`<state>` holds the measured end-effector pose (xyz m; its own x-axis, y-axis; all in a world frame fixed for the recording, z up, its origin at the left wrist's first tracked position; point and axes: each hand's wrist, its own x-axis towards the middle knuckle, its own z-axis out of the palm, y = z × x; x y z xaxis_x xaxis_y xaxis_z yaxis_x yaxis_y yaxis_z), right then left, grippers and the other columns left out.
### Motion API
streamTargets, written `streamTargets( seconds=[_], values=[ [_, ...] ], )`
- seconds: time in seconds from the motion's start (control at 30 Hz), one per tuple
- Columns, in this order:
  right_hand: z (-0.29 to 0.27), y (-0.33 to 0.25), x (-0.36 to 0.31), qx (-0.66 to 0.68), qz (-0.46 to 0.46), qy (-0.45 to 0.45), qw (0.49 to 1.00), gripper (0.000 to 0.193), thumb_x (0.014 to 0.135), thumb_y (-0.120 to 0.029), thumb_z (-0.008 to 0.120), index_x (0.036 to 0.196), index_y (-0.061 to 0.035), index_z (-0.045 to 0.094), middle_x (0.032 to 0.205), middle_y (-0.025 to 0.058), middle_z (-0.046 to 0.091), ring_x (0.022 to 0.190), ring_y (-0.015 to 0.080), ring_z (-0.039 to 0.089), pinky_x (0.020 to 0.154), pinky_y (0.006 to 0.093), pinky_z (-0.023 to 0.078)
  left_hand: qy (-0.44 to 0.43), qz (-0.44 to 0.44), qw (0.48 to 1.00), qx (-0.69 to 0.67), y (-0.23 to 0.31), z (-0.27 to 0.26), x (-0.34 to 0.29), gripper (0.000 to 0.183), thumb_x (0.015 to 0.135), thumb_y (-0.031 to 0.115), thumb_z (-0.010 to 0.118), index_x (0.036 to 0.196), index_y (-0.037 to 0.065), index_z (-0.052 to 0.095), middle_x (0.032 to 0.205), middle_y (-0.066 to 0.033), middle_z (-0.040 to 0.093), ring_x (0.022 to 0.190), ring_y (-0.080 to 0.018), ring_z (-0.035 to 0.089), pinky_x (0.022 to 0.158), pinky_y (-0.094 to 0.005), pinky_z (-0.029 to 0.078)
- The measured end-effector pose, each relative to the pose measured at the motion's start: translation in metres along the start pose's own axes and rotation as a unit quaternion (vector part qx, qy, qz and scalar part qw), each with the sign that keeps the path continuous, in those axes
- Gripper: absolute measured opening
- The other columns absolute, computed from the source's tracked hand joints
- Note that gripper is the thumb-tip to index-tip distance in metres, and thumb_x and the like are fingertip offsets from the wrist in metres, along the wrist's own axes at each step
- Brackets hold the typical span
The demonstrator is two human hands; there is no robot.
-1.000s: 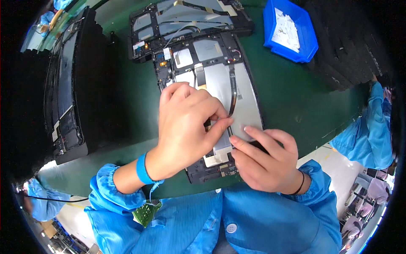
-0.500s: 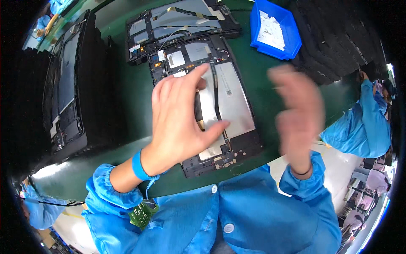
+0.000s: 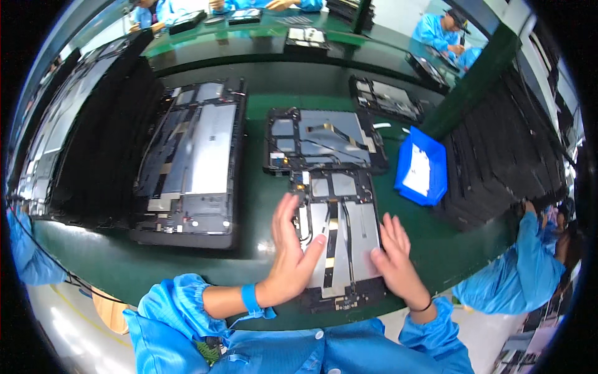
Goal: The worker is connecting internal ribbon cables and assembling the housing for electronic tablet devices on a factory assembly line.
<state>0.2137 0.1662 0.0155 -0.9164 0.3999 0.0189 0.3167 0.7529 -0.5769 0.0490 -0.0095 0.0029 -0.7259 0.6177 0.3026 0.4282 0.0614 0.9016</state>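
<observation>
An opened tablet [image 3: 364, 246] lies on the green bench in front of me, its silver battery plates and black flat cables bare. A wide black flat cable [image 3: 332, 243] with a pale patch runs down its middle. My left hand [image 3: 289, 255] is at its left edge, fingers stretched out and thumb over the inner plate. On the right edge rests my right hand [image 3: 400, 265], fingers spread and thumb on the silver plate. Both hands are open, with nothing between the fingers. A blue wrist strap [image 3: 250, 300] circles my left wrist.
A second opened tablet [image 3: 336, 134] lies just beyond. Tall stacks of black tablets stand left [image 3: 109, 137] and right [image 3: 498, 149], with another opened stack [image 3: 208, 149] between. A blue bin [image 3: 440, 168] holds white pieces. People in blue sit across the bench and at right.
The view has tilted up, showing more bench. My right hand has come in from the right onto the tablet's edge. My left hand has moved from over the cables to the left edge.
</observation>
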Motion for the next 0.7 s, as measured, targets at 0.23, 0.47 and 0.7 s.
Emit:
streamTargets(
  seconds=[0.23, 0.47, 0.7],
  values=[
    [-0.005, -0.057, -0.008, 0.493, 0.093, 0.151, 0.852, 0.063, 0.085, -0.009, 0.056, 0.142, 0.0061, 0.033, 0.141, 0.0174, 0.043, 0.125, 0.0207, 0.047, 0.107, 0.0326, 0.034, -0.004, 0.127, 0.915, -0.383, -0.011, 0.002, 0.000, 0.067, 0.090, 0.016, 0.049, 0.143, -0.004, 0.015, 0.151, -0.0206, 0.012, 0.143, -0.0304, 0.011, 0.116, -0.0402, 0.009],
    [-0.056, -0.098, 0.032, 0.553, 0.015, 0.132, 0.823, 0.054, 0.094, -0.017, 0.044, 0.143, 0.0034, 0.032, 0.140, 0.0152, 0.045, 0.127, 0.0232, 0.046, 0.110, 0.0333, 0.033, 0.021, -0.097, 0.912, -0.399, -0.005, 0.006, 0.001, 0.056, 0.097, 0.023, 0.045, 0.142, -0.001, 0.023, 0.145, -0.0146, 0.030, 0.132, -0.0240, 0.034, 0.110, -0.0373, 0.026],
    [0.000, -0.217, 0.133, 0.595, 0.007, -0.015, 0.804, 0.054, 0.094, -0.012, 0.047, 0.143, 0.0034, 0.031, 0.129, 0.0136, 0.054, 0.114, 0.0201, 0.055, 0.099, 0.0323, 0.042, -0.076, -0.170, 0.966, -0.178, -0.039, 0.004, -0.024, 0.036, 0.095, 0.016, 0.048, 0.125, -0.003, 0.049, 0.131, -0.0225, 0.048, 0.122, -0.0341, 0.043, 0.106, -0.0389, 0.030]
  ],
)
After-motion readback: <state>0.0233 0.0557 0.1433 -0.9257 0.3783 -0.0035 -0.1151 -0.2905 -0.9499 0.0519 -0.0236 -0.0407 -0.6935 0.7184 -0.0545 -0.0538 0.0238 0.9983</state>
